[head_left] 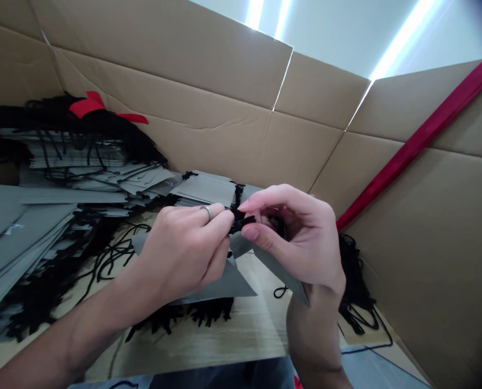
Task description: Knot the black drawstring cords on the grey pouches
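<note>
My left hand (192, 246), with a ring on one finger, is closed in a pinch on a short black cord (246, 221). From the other side, my right hand (306, 237) curls its thumb and fingertips around the same cord; the exact contact is partly hidden. Under and beside the hands are grey paper pieces (225, 283), one slanting below my right palm. Black cord ends (211, 312) stick out beneath the paper near the front of the table. Whether the held cord passes through the paper cannot be made out.
Stacked grey paper pieces (18, 237) with black cord ends fill the left side. Behind them lies a heap of black cords (115, 129) with a red strip (87, 107). More cords (352, 281) lie at right. Cardboard walls (208, 108) surround the table; a dark red band (411, 146) crosses one.
</note>
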`<move>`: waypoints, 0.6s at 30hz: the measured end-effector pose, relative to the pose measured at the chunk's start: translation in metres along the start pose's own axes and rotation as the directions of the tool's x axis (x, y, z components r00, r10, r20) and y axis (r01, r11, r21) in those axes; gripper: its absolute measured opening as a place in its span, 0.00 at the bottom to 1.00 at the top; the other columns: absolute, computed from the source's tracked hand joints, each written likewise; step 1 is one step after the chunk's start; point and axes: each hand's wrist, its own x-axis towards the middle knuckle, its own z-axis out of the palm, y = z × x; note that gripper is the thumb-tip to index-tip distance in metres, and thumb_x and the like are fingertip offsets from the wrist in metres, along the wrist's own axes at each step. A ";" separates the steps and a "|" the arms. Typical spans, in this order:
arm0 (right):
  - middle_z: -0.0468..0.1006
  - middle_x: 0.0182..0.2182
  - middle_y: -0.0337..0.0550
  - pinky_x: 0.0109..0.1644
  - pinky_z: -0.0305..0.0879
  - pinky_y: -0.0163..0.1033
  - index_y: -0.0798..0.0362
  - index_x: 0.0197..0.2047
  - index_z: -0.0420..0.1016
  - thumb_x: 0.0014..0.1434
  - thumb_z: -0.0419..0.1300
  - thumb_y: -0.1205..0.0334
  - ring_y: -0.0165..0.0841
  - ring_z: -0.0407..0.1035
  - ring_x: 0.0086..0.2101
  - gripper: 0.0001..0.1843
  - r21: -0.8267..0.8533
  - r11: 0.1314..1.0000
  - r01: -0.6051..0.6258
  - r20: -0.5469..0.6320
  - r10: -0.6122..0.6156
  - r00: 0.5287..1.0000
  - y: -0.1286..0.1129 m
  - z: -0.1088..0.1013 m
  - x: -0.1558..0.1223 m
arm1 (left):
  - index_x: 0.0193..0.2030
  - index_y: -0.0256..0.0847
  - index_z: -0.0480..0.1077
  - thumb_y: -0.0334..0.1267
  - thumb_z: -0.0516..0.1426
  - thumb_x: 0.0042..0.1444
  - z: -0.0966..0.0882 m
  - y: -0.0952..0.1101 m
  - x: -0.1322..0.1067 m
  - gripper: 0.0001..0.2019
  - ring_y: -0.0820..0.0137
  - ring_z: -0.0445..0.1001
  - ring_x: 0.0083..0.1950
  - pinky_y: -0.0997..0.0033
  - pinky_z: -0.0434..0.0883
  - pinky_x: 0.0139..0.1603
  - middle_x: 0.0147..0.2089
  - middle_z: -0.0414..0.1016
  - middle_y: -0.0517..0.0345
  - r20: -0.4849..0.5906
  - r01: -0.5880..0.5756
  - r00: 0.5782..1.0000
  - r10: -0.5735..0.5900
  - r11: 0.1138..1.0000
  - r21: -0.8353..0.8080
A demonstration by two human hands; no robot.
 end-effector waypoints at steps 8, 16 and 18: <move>0.88 0.36 0.36 0.36 0.76 0.32 0.49 0.43 0.90 0.67 0.79 0.68 0.28 0.79 0.33 0.06 -0.017 1.000 -0.022 -0.012 0.022 1.000 0.002 0.000 -0.001 | 0.39 0.44 0.61 0.30 0.49 0.74 -0.005 0.004 -0.004 0.10 0.71 0.57 0.27 0.61 0.55 0.29 0.30 0.59 0.67 0.096 0.085 0.994 -0.055 0.937 -0.338; 0.88 0.34 0.39 0.37 0.78 0.36 0.48 0.39 0.89 0.68 0.80 0.60 0.32 0.80 0.34 0.07 -0.023 1.000 0.019 -0.067 -0.020 0.998 0.009 0.001 0.001 | 0.37 0.45 0.58 0.23 0.53 0.76 -0.009 0.006 0.003 0.15 0.72 0.56 0.27 0.63 0.51 0.29 0.30 0.58 0.67 0.055 0.025 0.998 -0.006 0.937 -0.347; 0.87 0.34 0.39 0.38 0.78 0.38 0.48 0.36 0.88 0.69 0.79 0.61 0.33 0.80 0.35 0.08 -0.038 0.999 0.032 -0.085 -0.035 0.996 0.009 0.002 0.001 | 0.37 0.45 0.57 0.23 0.53 0.75 -0.009 0.007 0.003 0.16 0.72 0.55 0.28 0.63 0.50 0.29 0.30 0.56 0.66 0.036 0.013 0.999 -0.001 0.935 -0.355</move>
